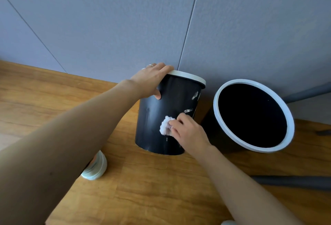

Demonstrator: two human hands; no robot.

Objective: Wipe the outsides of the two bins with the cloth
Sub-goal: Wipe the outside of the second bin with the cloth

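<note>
Plainly the left hand [152, 79] is what keeps the left bin [166, 117] steady: fingers draped over the pale rim, thumb pressed on the dark wall just below it. The right hand [188, 129] pinches a small wad of cloth [165, 126] and presses it against the bin's near side, low down, under two whitish smears [195, 95] that sit above the knuckles. The right bin [254, 115] stands just beyond the right hand, apart from it, its open mouth turned up and its outside mostly hidden from here.

Judging by looks, both bins are thin, light plastic with a smooth, slick wall, so a push from the cloth would likely slide or tip one unless it is braced. The stiff rim seems the sound place to hold. The cloth is soft and crumples small; it may be damp, though that is hard to tell. A small pale tub [95, 168] sits under the left forearm.
</note>
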